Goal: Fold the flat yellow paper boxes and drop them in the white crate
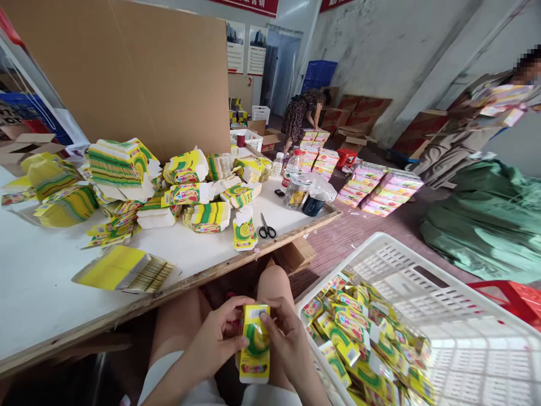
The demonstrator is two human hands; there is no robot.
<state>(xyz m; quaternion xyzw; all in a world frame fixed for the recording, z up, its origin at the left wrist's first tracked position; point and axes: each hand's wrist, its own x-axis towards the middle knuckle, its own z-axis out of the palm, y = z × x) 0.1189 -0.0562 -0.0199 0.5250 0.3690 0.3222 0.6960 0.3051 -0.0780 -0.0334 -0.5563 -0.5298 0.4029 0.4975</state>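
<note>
Over my lap I hold a small yellow and green carton [255, 345] upright between both hands. My left hand [217, 338] grips its left side with the thumb near the bottom. My right hand [287, 338] holds its right side, fingers on the top flap. To my right, a white slatted plastic basket [422, 282] holds several of the same folded cartons [359, 344]. On the white table [42, 270] lie a stack of flat yellow carton blanks [122, 269] and heaps of bundled blanks [122, 163].
Black scissors [266, 228], bottles [291, 166] and a jar stand near the table's right edge. A big cardboard sheet [127, 73] leans behind it. Pink box stacks [380, 189], a green sack [486, 220] and a red crate [515, 296] are on the floor. Two other people are working beyond.
</note>
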